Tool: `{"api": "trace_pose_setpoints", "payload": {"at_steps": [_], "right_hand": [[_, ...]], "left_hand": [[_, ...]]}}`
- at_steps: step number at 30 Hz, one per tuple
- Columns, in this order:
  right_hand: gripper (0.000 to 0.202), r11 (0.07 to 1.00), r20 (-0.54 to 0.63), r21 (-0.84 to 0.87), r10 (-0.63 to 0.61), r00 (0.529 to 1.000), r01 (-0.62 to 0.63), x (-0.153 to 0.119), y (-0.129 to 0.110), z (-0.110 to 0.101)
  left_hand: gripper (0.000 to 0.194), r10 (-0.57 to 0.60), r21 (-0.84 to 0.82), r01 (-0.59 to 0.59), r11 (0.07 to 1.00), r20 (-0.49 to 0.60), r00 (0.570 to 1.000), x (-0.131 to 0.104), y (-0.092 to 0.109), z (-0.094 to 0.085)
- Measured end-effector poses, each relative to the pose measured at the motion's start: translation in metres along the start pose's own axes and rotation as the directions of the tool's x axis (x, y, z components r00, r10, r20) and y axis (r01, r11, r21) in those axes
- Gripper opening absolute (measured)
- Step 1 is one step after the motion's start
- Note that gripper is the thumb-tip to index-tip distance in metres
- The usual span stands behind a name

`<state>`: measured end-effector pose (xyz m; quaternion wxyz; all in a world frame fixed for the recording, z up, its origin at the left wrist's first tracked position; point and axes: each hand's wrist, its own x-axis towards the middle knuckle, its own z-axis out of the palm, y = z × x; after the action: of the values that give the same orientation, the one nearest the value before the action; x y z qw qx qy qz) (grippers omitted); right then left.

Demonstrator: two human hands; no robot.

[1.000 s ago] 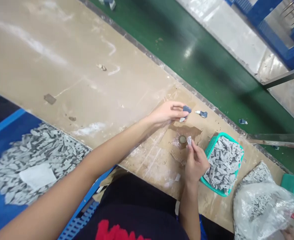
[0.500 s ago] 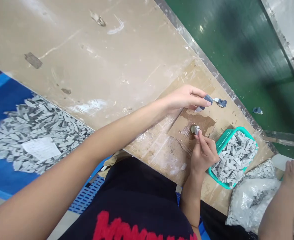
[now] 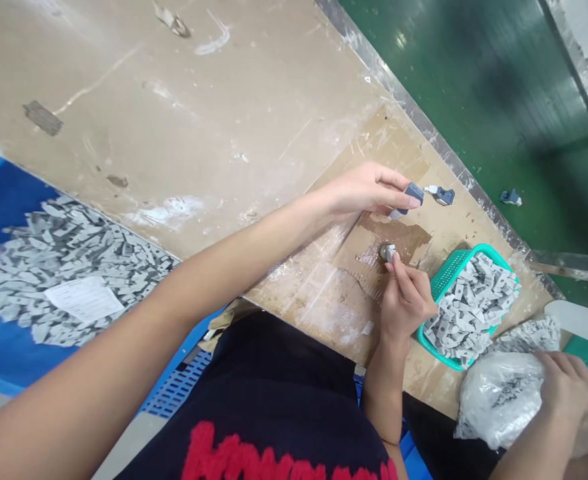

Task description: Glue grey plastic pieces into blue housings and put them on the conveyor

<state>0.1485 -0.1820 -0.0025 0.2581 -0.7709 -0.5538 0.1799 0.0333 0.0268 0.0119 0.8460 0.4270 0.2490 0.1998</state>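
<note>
My left hand point(image 3: 367, 192) is closed around a dark blue plastic part point(image 3: 414, 194), held above the bench between thumb and fingers. A light grey bit shows under that part. Just beyond the fingertips lies a similar blue part point(image 3: 443, 195) with a pale grey piece attached. Lower down, my right hand point(image 3: 407, 303) pinches a small light grey plastic piece point(image 3: 391, 253) at a small round metal-looking cap point(image 3: 384, 252) on the bench. Whether the piece touches the cap's inside is too small to tell. Brown wet-looking cardboard point(image 3: 399, 233) surrounds the cap.
A green basket point(image 3: 437, 283) full of grey pieces stands right of my right hand. Beyond the metal edge runs a green surface point(image 3: 474, 93) carrying another blue part point(image 3: 511, 197). A co-worker's hand point(image 3: 569, 383) is at a clear plastic bag point(image 3: 499, 400). Grey pieces point(image 3: 74, 247) heap at left.
The view has shifted slightly. Both my hands keep their holds, the grey piece still at the cap. The co-worker's hand has moved left from the white panel to the plastic bag.
</note>
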Motion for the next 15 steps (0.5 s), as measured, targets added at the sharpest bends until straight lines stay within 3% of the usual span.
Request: {"api": "trace_pose_setpoints", "payload": {"at_steps": [2,9,11,13,15], "right_hand": [[0.032,1.0,-0.022,-0.008,0.013,1.0,-0.013,0.0,-0.001,0.002],[0.03,0.999,-0.192,-0.017,0.047,0.98,-0.051,-0.001,-0.013,0.0],[0.028,0.998,-0.362,0.002,0.053,0.931,-0.056,0.0,-0.02,-0.002],[0.025,0.998,-0.544,0.057,0.063,0.837,-0.038,0.001,-0.026,-0.004],[0.022,0.992,-0.652,0.125,0.066,0.756,0.021,0.003,-0.029,-0.006]], "left_hand": [[0.015,0.003,0.015,-0.003,1.0,0.01,1.0,0.0,-0.001,-0.001],[0.017,-0.013,0.159,-0.003,0.987,0.1,0.995,-0.001,0.0,-0.004],[0.021,-0.011,0.182,-0.024,0.983,0.193,0.981,-0.002,0.0,-0.003],[0.025,-0.012,0.191,-0.045,0.981,0.288,0.958,-0.004,0.0,-0.002],[0.027,-0.021,0.212,-0.056,0.976,0.344,0.939,-0.005,0.0,0.001]]}}
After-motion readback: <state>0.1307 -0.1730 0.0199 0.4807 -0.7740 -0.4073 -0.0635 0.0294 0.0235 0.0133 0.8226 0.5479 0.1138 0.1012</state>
